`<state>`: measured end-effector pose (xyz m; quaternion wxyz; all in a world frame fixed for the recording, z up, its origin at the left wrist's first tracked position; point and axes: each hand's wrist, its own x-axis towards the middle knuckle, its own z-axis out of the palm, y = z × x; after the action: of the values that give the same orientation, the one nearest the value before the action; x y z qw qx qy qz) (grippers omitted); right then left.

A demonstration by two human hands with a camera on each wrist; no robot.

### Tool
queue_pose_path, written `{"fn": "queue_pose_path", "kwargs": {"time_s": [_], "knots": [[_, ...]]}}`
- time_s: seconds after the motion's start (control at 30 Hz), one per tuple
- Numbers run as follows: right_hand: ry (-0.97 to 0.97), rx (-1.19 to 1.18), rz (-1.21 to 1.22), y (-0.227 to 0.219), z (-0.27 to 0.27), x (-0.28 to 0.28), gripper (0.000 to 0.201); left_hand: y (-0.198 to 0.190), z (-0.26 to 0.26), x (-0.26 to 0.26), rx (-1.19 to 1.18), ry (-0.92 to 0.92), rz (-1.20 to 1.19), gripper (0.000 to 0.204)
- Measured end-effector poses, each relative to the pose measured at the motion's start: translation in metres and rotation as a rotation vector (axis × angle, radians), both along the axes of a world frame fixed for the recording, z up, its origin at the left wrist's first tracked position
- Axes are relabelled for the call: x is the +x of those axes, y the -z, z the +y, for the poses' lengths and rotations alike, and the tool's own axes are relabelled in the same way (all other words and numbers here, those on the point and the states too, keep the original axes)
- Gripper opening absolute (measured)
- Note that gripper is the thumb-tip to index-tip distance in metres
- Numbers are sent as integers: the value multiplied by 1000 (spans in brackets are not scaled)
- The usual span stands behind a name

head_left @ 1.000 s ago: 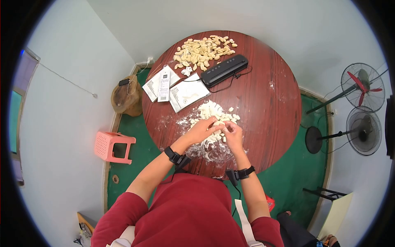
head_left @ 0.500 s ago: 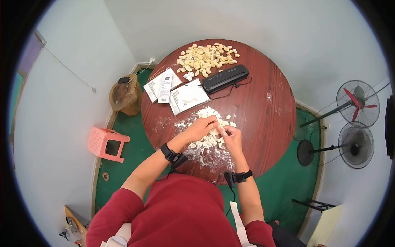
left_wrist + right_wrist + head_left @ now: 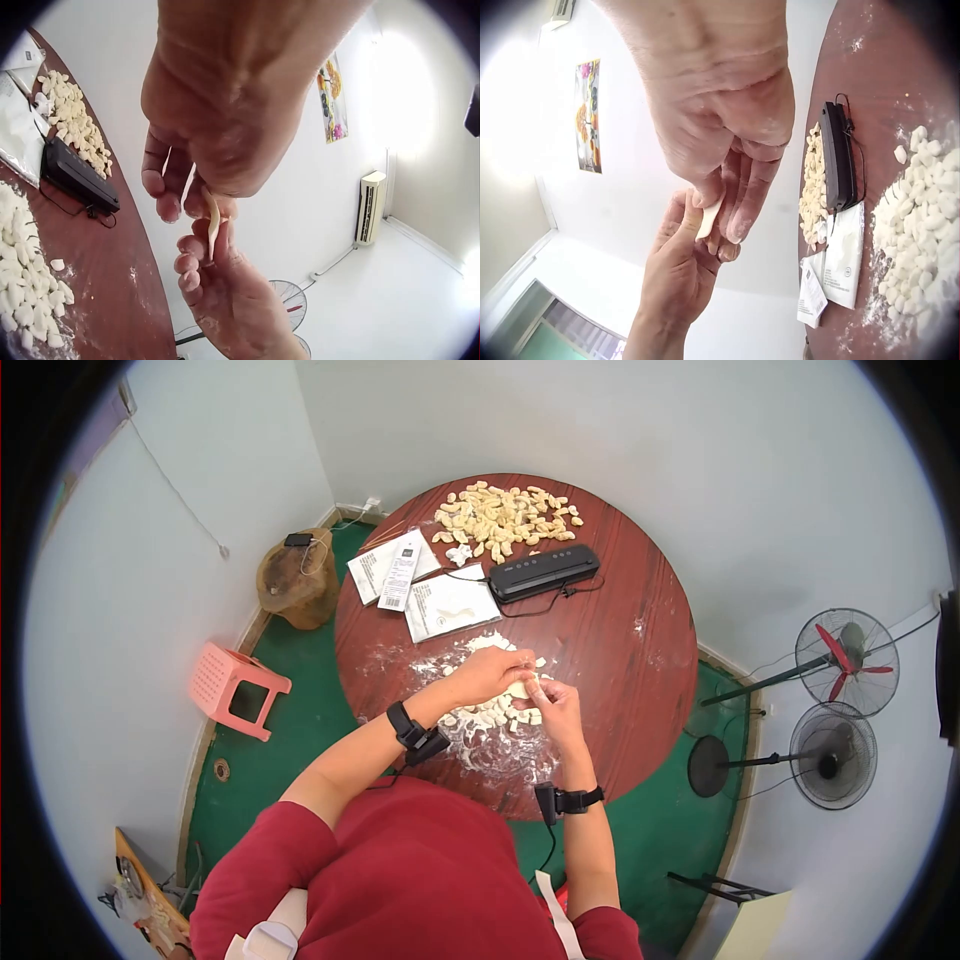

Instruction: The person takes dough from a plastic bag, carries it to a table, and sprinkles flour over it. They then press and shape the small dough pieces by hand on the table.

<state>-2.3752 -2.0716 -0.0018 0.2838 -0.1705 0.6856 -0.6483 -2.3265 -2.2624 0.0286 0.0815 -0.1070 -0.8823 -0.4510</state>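
Note:
Over the floured part of the table, my left hand (image 3: 487, 672) and right hand (image 3: 557, 712) meet at the fingertips. Between them is a thin, flattened piece of pale dough (image 3: 710, 217), pinched by the thumb and fingers of both hands. Edge-on in the left wrist view, the dough piece (image 3: 214, 229) looks like a slightly bent strip. White flour dusts the fingers. Below the hands lies a heap of small cut dough pieces (image 3: 487, 714) in loose flour, partly hidden by the hands in the head view.
Shaped, yellowish dough pieces (image 3: 500, 515) are spread at the table's far side. A black corded appliance (image 3: 545, 573) and white printed packets (image 3: 450, 610) lie between them and the flour. A pink stool (image 3: 238, 688) stands left, fans (image 3: 846, 660) right.
The head view has shifted, so the table sits lower and further left in it. Both hands keep their pinch on the dough, their fingers shifting slightly along it.

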Motion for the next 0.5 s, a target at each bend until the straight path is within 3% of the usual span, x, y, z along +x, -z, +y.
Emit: {"fn": "queue_pose_path", "kwargs": {"time_s": [0.03,0.1,0.2,0.37,0.43,0.5], "knots": [[-5,5,5,2,0,0,27,-2,1,0,5,-5,5,14],[49,-81,41,7,0,0,26,-6,3,-1,335,-49,-215,17],[112,-94,45,-1,-4,4,27,-6,1,3,515,-9,-299,17],[127,-137,51,7,-3,5,25,19,-4,-1,482,28,-253,16],[92,-308,-38,9,-2,6,24,26,-7,-4,473,39,-278,16],[96,-267,-30,11,-2,6,23,26,-8,-2,553,105,-330,18]]}}
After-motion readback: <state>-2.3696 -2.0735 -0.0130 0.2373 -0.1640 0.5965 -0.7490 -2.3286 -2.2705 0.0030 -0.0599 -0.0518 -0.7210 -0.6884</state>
